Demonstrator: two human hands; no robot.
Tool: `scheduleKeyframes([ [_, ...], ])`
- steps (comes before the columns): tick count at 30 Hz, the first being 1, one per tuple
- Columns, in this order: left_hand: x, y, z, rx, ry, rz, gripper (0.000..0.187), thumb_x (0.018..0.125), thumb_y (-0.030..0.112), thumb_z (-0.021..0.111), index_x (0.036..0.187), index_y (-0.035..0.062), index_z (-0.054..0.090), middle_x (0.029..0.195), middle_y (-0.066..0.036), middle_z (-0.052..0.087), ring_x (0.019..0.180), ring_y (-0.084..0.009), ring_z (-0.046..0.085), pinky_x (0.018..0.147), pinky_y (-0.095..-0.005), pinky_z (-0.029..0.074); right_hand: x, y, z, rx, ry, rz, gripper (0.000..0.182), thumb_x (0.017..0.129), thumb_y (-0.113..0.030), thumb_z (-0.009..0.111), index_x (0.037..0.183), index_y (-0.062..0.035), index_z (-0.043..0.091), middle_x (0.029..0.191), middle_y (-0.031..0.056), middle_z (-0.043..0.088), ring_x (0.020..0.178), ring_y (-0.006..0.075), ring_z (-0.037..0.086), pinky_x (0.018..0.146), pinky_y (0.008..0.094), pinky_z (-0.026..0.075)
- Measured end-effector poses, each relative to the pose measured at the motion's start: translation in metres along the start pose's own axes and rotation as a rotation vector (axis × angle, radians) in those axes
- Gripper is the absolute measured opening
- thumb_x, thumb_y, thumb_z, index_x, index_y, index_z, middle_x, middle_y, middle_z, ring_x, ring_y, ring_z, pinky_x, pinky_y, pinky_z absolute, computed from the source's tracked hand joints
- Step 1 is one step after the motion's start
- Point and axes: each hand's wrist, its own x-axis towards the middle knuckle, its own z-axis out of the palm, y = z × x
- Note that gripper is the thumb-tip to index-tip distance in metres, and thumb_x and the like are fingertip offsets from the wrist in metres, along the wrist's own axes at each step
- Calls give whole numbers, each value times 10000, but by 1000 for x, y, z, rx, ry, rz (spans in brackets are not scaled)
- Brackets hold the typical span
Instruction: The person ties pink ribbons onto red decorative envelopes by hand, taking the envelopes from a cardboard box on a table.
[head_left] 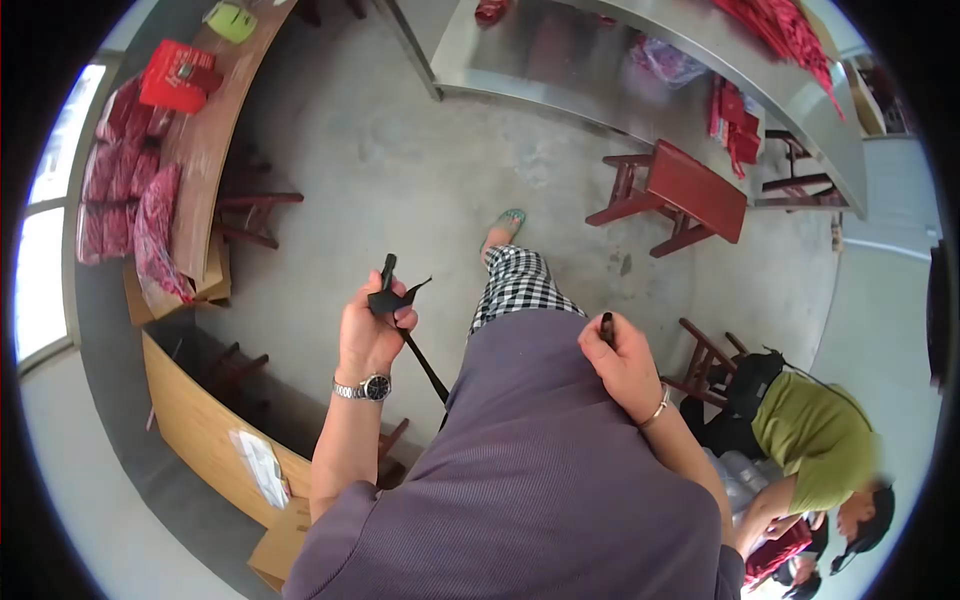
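My left hand [372, 335], with a watch [376, 387] on the wrist, is closed on a black strap [423, 365]. Its loose end curls up above the fingers, and the rest runs down to the side of the purple top [540, 440]. On the other side, my right hand [622, 362] is held close in front of the top, fingers curled around a small dark piece [607, 326]. Only the tip of that piece shows, and I cannot tell what it is. A bracelet [656, 408] circles the right wrist.
Bundles in red wrapping [125, 165] and a red box [178, 78] lie along the left-hand table [225, 120]. Ahead stands a metal table [640, 25], with a red wooden stool [697, 190] before it. A person in a green shirt [815, 425] is at lower right.
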Motion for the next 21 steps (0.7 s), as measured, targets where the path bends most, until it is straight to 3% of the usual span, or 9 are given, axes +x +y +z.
scheduleKeyframes([
  [2,-12,3,12,38,-119,34,232,959,294,532,897,70,527,778,-57,539,582,-168,410,507,-292,341,1,5,2,-50,7,-75,252,876,-237,677,871,-22,547,707,13,577,644,72,492,598,263,433],
  [5,-28,-12,51,282,-278,-1,226,923,260,590,980,42,587,748,-78,555,628,-164,479,525,-300,397,1,-8,2,-172,-25,-105,184,879,-165,650,911,-30,530,725,-12,516,656,69,446,612,231,397],
  [6,-24,-24,54,279,-319,-55,223,924,226,600,998,17,609,787,-81,622,682,-157,562,597,-293,465,-1,-12,-1,-174,-56,-34,301,863,-246,694,977,-38,509,716,-5,479,643,87,425,598,248,389],
  [8,-22,-35,75,373,-438,-296,168,942,180,598,967,18,636,861,-32,651,780,-118,590,735,-250,484,-4,-10,-2,-244,-32,-171,422,836,-333,729,1024,-44,485,714,-1,445,640,97,408,595,253,383],
  [9,-20,-39,83,420,-530,-355,193,965,197,571,976,16,638,906,-18,657,819,-90,586,764,-247,488,-5,-3,-3,-269,-28,-209,507,812,-411,737,1053,-49,478,736,41,483,643,141,462,608,276,407],
  [11,-20,-47,92,487,-576,-409,202,965,205,573,983,15,639,914,-14,656,818,-84,581,760,-243,486,-7,-9,-5,-396,-106,-166,552,815,-465,694,1095,-43,474,892,177,617,815,340,623,720,395,486],
  [12,-20,-50,95,543,-603,-444,210,964,212,575,989,14,640,923,-11,654,817,-77,575,755,-239,483,-7,-12,-7,-408,-170,-130,547,825,-493,665,1074,-39,491,920,182,616,845,371,609,733,409,482],
  [21,-11,-50,107,824,-652,-530,220,961,235,582,972,28,655,872,12,645,754,-51,551,676,-207,465,-11,2,-5,-462,-51,-417,459,792,-413,694,1023,-30,590,940,149,633,881,340,611,748,418,486],
])
